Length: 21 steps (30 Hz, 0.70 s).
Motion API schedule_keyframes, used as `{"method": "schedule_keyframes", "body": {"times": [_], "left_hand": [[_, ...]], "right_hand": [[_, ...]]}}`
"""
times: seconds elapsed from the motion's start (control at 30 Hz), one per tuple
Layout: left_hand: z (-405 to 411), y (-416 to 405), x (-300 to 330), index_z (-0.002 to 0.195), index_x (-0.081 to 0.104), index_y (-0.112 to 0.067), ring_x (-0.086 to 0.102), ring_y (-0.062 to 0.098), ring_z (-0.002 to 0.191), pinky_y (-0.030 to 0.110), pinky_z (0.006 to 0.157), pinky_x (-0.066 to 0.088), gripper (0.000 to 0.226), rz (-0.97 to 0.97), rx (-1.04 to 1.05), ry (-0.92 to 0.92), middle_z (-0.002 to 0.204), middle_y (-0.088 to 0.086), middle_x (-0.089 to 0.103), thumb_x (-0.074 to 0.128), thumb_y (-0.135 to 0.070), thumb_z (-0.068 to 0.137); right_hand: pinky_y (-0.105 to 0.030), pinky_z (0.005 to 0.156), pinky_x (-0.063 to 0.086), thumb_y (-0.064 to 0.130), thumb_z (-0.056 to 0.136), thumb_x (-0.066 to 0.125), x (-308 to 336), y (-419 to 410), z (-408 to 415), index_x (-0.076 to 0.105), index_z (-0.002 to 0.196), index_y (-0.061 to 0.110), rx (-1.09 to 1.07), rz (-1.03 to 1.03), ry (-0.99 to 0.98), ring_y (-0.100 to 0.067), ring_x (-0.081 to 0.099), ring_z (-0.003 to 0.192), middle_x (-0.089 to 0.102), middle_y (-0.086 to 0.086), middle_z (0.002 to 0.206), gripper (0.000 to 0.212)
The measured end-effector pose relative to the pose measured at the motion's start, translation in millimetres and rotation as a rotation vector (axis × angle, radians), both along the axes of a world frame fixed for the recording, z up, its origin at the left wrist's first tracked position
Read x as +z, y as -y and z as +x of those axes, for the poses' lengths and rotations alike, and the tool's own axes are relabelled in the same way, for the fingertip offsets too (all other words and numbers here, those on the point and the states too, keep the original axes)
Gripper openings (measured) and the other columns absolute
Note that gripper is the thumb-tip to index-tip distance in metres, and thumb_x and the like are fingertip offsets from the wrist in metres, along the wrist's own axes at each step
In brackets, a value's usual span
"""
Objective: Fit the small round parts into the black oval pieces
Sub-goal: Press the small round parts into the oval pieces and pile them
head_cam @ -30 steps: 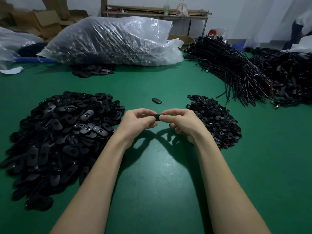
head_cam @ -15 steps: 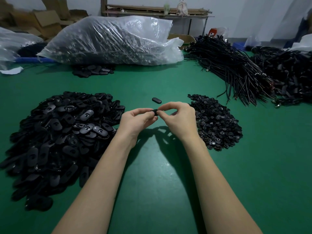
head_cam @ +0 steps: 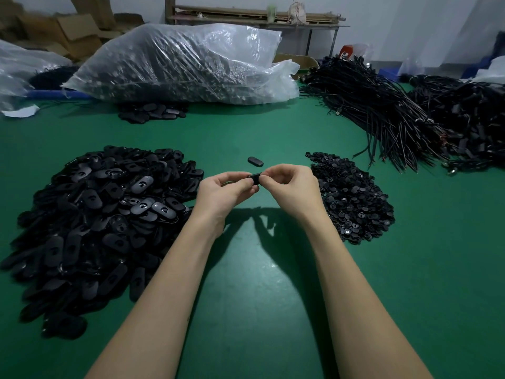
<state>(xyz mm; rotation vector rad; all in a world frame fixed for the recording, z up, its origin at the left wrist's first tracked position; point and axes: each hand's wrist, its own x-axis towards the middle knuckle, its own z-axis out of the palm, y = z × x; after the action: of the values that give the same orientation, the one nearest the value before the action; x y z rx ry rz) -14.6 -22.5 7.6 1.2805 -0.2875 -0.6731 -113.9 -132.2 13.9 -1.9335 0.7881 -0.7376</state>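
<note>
A big heap of black oval pieces (head_cam: pixel 93 222) covers the green table (head_cam: pixel 259 310) on the left. A smaller heap of small round parts (head_cam: pixel 352 195) lies on the right. Between them, above the table, my left hand (head_cam: pixel 226 191) and my right hand (head_cam: pixel 293 187) meet and pinch one black oval piece (head_cam: pixel 255 178) from both ends. Whether a round part sits in it is hidden by my fingertips. One single oval piece (head_cam: pixel 255 161) lies on the table just beyond my hands.
A large clear plastic bag (head_cam: pixel 185 64) of black parts lies at the back, with a few oval pieces (head_cam: pixel 153 113) in front of it. Bundles of black cables (head_cam: pixel 388 113) fill the back right. Cardboard boxes (head_cam: pixel 68 34) and a shelf stand behind the table.
Both hands, still pinching the oval piece, have lifted a little farther from me toward the single piece on the table. My right fingers have shifted their hold on it.
</note>
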Motion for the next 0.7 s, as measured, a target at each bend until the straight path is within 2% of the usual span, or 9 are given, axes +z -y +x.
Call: {"method": "schedule_keyframes", "body": {"times": [0.2,0.43,0.53,0.7], "left_hand": [[-0.8,-0.4,0.8,0.089,0.073,-0.002,0.077,0.025,0.084,0.02,0.075,0.059,0.008,0.002,-0.025,0.018,0.088,0.016,0.078,0.073,0.006,0.086],[-0.3,-2.8,2.6,0.087,0.073,-0.004,0.077,0.023,0.083,0.018,0.073,0.058,0.01,0.03,-0.059,0.082,0.084,0.013,0.078,0.072,0.006,0.086],[-1.0,-3.7,3.0,0.089,0.073,-0.005,0.077,0.022,0.082,0.019,0.074,0.058,0.009,0.041,-0.075,0.121,0.085,0.011,0.078,0.072,0.004,0.087],[-1.2,-4.0,2.3,0.095,0.073,-0.002,0.077,0.023,0.084,0.021,0.079,0.059,0.009,0.051,-0.083,0.162,0.088,0.012,0.078,0.071,0.004,0.088]], "right_hand": [[-0.003,0.059,0.04,0.024,0.088,0.076,2.0,0.1,-1.4,0.075,0.077,0.028,0.014,-0.01,-0.021,0.012,0.059,0.059,0.071,0.014,0.066,0.012],[-0.004,0.056,0.038,0.024,0.089,0.076,5.1,1.9,-4.9,0.077,0.082,0.026,0.051,-0.006,-0.054,0.012,0.056,0.054,0.066,0.016,0.061,0.007],[-0.004,0.056,0.039,0.025,0.087,0.077,6.9,1.9,-5.8,0.077,0.08,0.028,0.03,0.014,-0.056,0.012,0.059,0.058,0.072,0.013,0.068,0.008],[-0.015,0.06,0.042,0.025,0.086,0.078,9.1,2.4,-6.5,0.079,0.081,0.026,0.031,0.06,-0.059,0.008,0.057,0.053,0.074,0.009,0.072,0.005]]}}
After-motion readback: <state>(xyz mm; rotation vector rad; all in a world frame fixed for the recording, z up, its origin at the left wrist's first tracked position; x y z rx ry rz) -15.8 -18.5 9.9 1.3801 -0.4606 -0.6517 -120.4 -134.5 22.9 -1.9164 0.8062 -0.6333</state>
